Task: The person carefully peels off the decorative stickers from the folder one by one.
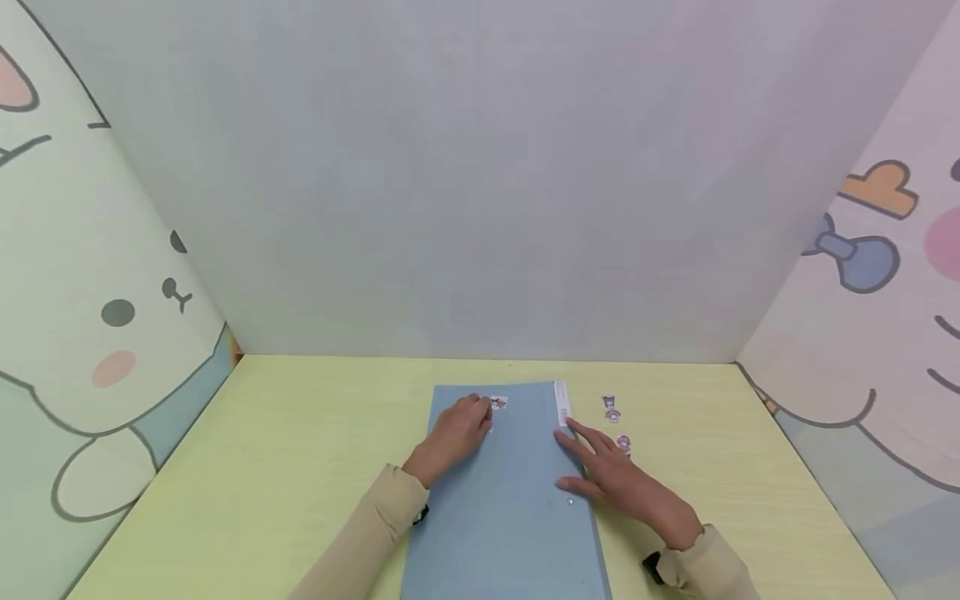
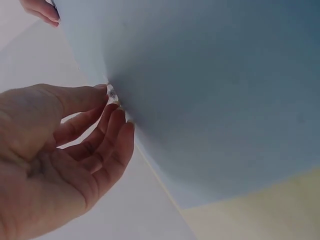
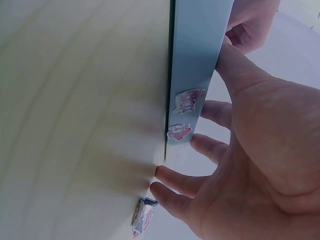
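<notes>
A blue file folder (image 1: 510, 517) lies on the table in the head view. Near its top left, my left hand (image 1: 455, 432) pinches a small printed sticker (image 2: 112, 93) between thumb and fingertips, against the folder's cover. Another sticker (image 1: 499, 402) shows just beyond those fingertips. My right hand (image 1: 611, 475), fingers spread, rests along the folder's right edge, thumb on the cover. Two stickers, one a purplish figure (image 3: 188, 101) and the other with red on it (image 3: 179, 131), are on the folder's side face in the right wrist view.
Several loose cartoon stickers (image 1: 612, 415) lie on the pale yellow table (image 1: 300, 467) right of the folder. A white label strip (image 1: 562, 404) runs down the folder's top right corner. A plain wall (image 1: 480, 208) stands behind, with cartoon-printed panels at both sides.
</notes>
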`<state>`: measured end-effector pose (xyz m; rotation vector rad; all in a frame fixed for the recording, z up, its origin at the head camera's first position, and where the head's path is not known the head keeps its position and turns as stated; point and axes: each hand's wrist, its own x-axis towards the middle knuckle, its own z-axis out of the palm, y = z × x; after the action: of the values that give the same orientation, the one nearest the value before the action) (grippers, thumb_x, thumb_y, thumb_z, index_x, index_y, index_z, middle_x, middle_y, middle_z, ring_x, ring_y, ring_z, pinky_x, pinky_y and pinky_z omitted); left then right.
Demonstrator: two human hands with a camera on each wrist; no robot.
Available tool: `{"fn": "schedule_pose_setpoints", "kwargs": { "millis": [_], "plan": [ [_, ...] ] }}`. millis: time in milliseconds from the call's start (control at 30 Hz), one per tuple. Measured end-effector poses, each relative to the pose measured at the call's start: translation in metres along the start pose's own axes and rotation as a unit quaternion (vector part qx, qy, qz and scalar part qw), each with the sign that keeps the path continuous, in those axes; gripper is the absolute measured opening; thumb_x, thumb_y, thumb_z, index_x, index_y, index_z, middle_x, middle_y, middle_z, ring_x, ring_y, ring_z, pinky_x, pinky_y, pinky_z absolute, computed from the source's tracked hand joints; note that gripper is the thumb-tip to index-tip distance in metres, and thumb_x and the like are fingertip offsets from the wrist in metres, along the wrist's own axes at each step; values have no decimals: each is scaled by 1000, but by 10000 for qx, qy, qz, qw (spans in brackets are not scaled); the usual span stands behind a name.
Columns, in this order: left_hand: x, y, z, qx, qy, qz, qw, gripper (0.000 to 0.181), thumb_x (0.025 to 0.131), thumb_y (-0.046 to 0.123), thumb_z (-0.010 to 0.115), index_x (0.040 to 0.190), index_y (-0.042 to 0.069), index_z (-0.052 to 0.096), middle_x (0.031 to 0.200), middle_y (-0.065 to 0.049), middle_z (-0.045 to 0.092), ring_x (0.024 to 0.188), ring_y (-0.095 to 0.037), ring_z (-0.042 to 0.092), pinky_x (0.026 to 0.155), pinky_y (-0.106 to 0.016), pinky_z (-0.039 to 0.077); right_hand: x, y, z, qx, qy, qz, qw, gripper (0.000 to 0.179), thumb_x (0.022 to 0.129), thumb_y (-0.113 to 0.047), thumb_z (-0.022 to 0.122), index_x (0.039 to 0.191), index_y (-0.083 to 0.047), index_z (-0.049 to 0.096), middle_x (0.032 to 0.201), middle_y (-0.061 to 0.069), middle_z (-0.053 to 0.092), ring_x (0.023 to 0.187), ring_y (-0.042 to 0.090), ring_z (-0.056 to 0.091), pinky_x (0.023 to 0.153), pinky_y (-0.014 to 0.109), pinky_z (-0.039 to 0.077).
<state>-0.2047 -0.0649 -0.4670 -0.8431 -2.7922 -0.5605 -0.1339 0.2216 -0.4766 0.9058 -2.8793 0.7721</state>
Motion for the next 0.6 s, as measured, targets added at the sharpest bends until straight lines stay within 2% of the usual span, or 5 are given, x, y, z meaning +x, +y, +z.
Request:
{"fn": "schedule_pose_setpoints", "kwargs": {
  "millis": [300,400,600],
  "plan": [
    [3,-2,1,-163,-195,-232,9994,11,96,2,69,88,3,61,82,-7,56,72,-18,53,62,-32,47,1,-2,-1,66,-60,-8,10000,70,97,-36,71,152,-2,46,157,26,38,139,50,41,101,70,39],
    [3,-2,3,-106,-208,-236,9994,13,96,2,69,87,5,60,83,-6,56,72,-18,53,62,-31,47,1,-2,-1,42,-44,-43,10000,69,97,-36,71,152,-2,47,157,26,39,138,50,41,100,69,40],
    [6,-4,5,55,-41,-51,10000,13,96,1,68,86,5,61,80,-5,57,71,-19,57,61,-30,48,1,-1,0,-5,39,-83,10000,69,96,-35,72,151,-1,48,156,26,40,137,50,42,99,70,40]
  ]
}}
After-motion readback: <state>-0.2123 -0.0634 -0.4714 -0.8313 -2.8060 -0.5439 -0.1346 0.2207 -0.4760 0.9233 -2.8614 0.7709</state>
